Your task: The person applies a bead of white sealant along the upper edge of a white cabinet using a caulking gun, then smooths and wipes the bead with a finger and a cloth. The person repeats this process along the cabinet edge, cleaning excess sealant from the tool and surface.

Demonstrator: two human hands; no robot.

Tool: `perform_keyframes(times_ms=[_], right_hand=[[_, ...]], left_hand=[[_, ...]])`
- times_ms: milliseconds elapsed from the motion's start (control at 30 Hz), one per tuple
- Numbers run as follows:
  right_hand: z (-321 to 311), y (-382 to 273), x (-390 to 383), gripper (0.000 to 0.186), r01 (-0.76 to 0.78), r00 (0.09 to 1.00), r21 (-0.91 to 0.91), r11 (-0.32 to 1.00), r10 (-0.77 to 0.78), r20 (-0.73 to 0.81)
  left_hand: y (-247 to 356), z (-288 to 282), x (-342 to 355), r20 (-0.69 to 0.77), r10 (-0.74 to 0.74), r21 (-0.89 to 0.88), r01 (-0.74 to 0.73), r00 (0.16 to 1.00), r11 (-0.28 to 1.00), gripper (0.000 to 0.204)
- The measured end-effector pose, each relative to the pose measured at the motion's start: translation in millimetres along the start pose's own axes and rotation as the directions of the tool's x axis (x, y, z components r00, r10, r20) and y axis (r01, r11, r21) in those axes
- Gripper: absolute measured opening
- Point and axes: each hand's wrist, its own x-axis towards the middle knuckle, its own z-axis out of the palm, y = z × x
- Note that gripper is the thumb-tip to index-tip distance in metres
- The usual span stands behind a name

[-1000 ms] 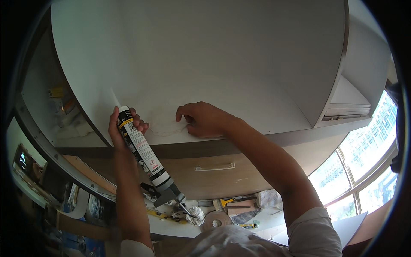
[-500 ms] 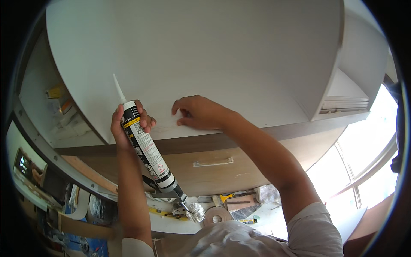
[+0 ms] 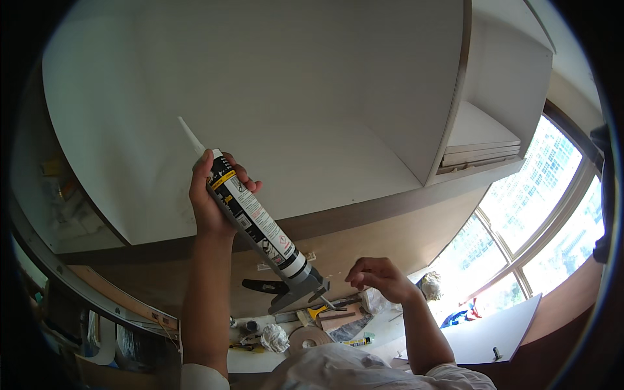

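My left hand (image 3: pixel 212 198) is wrapped around the front of a caulking gun (image 3: pixel 300 286) loaded with a black and white sealant cartridge (image 3: pixel 263 221). Its long white nozzle (image 3: pixel 190 134) points up and left, in front of the white cabinet interior (image 3: pixel 273 130). The gun's dark handle and trigger (image 3: pixel 265 286) hang at the lower end, with no hand on them. Off to the right of the gun, my right hand (image 3: pixel 385 279) is in the air, empty, its fingers loosely bent and the thumb apart from them.
Below the cabinet lie a tape roll (image 3: pixel 309 338), crumpled white material (image 3: pixel 275 338), a yellow-handled tool (image 3: pixel 316 312) and a small yellow tube (image 3: pixel 357 341). Stacked boards (image 3: pixel 481 156) sit in a right-hand shelf. A window (image 3: pixel 520 214) and a white panel (image 3: pixel 494 331) are at right.
My right hand has drawn away from the cabinet's lower edge, down and to the right. The caulking gun has shifted slightly right and turned in my left hand. My view has swung right.
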Motion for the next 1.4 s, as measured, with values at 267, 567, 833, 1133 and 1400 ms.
perform_keyframes(times_ms=[267,567,833,1133,1400], right_hand=[[37,91,-30,0.082,0.061,0.988,0.386,0.92,-0.111,0.11],[86,45,21,0.067,0.214,0.953,0.706,0.675,-0.304,0.002],[105,48,36,0.044,0.303,0.921,0.776,0.553,-0.378,-0.091],[91,52,46,0.028,0.369,0.927,0.485,0.793,-0.351,-0.131],[79,67,59,0.025,0.372,0.925,0.566,0.736,-0.345,-0.161]], left_hand=[[-46,43,5,-0.197,-0.087,-0.134,0.061,0.977,0.989,0.045],[-57,46,-2,-0.16,-0.108,-0.178,0.079,0.981,0.981,0.041],[-60,39,-3,-0.169,-0.117,-0.241,0.074,0.979,0.968,0.037],[-71,30,2,0.116,-0.005,-0.341,0.045,0.993,0.939,0.033],[-69,26,-5,0.16,0.077,-0.283,-0.03,0.984,0.959,0.029]])
